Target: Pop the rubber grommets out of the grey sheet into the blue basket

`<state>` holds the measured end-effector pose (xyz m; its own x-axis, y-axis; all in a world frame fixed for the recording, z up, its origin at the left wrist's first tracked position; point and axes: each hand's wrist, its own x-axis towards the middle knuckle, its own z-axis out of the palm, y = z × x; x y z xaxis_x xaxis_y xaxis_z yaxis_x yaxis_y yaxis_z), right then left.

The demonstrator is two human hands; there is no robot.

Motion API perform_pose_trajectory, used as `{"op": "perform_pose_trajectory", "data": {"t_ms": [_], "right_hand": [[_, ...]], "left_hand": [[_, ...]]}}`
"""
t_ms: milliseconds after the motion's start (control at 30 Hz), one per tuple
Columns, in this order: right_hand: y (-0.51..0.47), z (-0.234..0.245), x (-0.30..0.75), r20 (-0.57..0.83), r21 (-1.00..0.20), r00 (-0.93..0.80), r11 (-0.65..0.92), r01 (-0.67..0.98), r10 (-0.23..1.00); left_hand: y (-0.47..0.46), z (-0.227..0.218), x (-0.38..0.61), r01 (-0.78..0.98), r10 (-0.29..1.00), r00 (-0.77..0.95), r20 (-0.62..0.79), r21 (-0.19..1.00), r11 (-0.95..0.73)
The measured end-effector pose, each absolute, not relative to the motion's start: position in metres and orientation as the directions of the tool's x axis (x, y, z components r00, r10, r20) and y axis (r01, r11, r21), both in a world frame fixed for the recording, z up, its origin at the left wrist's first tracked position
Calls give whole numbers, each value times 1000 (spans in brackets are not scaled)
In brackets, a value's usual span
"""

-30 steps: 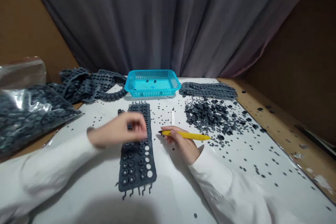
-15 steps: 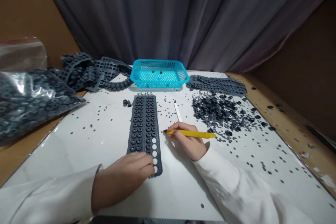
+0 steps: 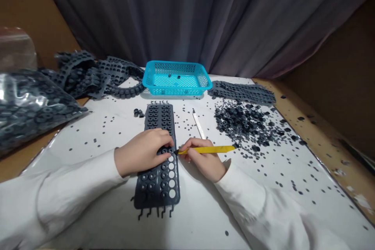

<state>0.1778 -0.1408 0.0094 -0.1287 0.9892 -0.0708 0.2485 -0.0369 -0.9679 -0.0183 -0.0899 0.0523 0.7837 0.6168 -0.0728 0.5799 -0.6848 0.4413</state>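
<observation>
A dark grey rubber sheet (image 3: 156,199) with rows of ring-shaped pieces lies lengthwise on the white table. Down its right edge runs a line of round holes with white showing through. My left hand (image 3: 143,152) rests across the sheet's middle, thumb and fingers apart on either side of a few rings. In my right hand (image 3: 203,158) is a yellow pen-shaped tool (image 3: 213,149), gripped like a pencil. Its dark tip touches or nearly touches the sheet's right edge, beside the ring just above the holes. My left hand hides part of the sheet.
A blue basket (image 3: 177,91) holding a few dark bits stands behind. A white pen-shaped tool (image 3: 199,125) lies beyond my right hand. Dark pieces (image 3: 240,123) are heaped at right, near stacked sheets (image 3: 243,91). At left are a filled plastic bag (image 3: 32,113) and bent sheets (image 3: 79,72).
My left hand has moved up the sheet from its lower end, uncovering the bottom edge. The yellow tool's tip has shifted left to the sheet's edge. The view has shifted slightly.
</observation>
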Motion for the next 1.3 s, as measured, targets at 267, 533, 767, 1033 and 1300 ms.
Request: {"op": "perform_pose_trajectory", "data": {"t_ms": [267, 533, 767, 1033, 1300], "right_hand": [[-136, 28, 168, -49, -866, -181, 49, 498, 982], [-138, 25, 167, -18, -859, -183, 78, 506, 983], [-140, 23, 168, -28, -870, -167, 58, 489, 986], [-138, 21, 169, -64, -880, -142, 11, 475, 988], [-139, 19, 169, -83, -891, -130, -15, 454, 988]], "left_hand": [[-89, 54, -5, 592, 579, 801, -149, 332, -734], [-100, 48, 2, 474, 471, 875, -114, 3, -881], [-100, 31, -9, 331, 332, 943, 19, -153, -931], [-87, 22, -20, 445, 517, 854, 59, 434, -784], [-83, 19, -26, 498, 784, 620, -17, 780, -378]]}}
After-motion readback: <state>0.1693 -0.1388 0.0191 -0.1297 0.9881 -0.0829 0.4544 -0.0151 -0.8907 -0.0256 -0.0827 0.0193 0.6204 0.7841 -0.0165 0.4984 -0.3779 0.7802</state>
